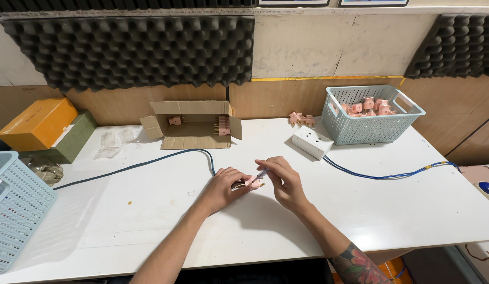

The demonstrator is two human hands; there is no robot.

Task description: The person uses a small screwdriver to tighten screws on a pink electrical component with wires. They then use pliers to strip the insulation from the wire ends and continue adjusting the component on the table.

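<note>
My left hand (223, 188) rests on the white table (360, 210) and pinches a small pink plug (253, 183) with brass prongs. My right hand (284, 181) holds a thin pen-like tool (261, 174) with its tip against the plug. Both hands meet at the table's middle. A blue cable (150, 162) runs from the left edge to just behind my left hand.
An open cardboard box (194, 126) with pink plugs lies at the back. A pale blue basket (370, 113) of pink plugs stands back right, a white socket block (312, 141) and blue wires (386, 176) by it. Another basket (16, 210) sits left, near orange and green boxes (42, 126).
</note>
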